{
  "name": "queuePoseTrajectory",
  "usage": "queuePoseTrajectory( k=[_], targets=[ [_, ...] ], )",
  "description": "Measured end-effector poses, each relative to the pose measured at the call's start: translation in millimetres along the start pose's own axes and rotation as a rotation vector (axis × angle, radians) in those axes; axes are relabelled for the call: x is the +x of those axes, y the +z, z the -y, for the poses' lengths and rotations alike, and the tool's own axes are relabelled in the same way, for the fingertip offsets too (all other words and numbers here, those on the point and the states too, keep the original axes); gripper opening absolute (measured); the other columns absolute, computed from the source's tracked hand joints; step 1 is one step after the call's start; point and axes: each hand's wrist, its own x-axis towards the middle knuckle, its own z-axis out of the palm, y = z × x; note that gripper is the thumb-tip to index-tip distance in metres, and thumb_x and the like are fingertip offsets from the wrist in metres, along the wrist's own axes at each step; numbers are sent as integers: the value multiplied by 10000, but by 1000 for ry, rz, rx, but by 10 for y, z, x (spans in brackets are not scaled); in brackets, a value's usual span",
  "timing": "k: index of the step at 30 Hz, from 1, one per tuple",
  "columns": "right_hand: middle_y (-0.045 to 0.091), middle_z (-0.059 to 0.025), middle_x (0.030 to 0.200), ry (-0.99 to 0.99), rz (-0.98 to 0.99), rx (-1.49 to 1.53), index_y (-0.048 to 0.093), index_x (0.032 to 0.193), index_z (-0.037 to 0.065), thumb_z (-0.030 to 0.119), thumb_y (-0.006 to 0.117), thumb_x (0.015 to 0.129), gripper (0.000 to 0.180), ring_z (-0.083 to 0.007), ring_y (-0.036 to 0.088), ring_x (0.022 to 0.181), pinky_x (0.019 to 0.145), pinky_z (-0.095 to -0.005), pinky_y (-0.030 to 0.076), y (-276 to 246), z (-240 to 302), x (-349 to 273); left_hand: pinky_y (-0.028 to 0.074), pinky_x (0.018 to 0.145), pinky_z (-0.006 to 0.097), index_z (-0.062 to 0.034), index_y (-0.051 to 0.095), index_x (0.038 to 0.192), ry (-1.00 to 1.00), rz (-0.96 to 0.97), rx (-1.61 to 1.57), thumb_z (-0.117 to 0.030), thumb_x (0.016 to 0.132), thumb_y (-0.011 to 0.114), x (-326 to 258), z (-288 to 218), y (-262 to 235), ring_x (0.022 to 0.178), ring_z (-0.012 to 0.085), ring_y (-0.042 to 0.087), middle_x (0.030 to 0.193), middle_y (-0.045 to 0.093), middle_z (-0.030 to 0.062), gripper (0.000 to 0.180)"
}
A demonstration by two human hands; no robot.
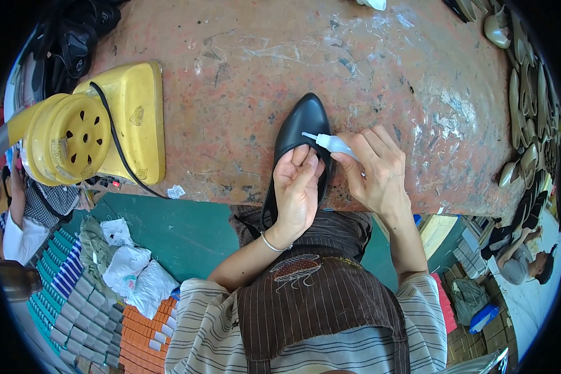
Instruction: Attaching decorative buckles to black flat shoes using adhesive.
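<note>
At the near edge of the reddish, scuffed tabletop [380,75] lies a black pointed shoe [304,121], toe pointing away, its rear half hidden under the person's hands. Left hand [297,190] is curled around the shoe's opening, fingers tucked inside, so the lining cannot be seen. Right hand [375,168] pinches a small white squeeze bottle [329,143], its nozzle touching the shoe's rim; most of the bottle is covered by fingers. Far left stands a yellow blower machine [100,128], partly cut off. Along the right rim, pale shoe soles [525,106] blur into distortion.
</note>
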Motion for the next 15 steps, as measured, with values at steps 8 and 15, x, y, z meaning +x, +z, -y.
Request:
queuePoseTrajectory(
  k=[8, 15],
  targets=[
    [536, -71, 702, 9, 21, -11, 615, 843, 45, 117, 714, 728, 168, -245, 519, 657, 533, -352, 448, -62, 25, 36, 428, 911, 280, -20, 520, 1123, -13, -34, 0, 17, 931, 504, 15, -25, 60, 990, 71, 518, 1089, 556, -2, 196],
    [539, -74, 700, -4, 20, 1, 612, 832, 47, 117, 707, 730, 156, -249, 525, 662, 529, -353, 447, -42, 31, 62, 404, 969, 319, -9, 458, 1231, 11, 45, -3, 2, 935, 475, 7, 14, -22, 1090, 111, 500, 1171, 548, 32, 296]
  ],
)
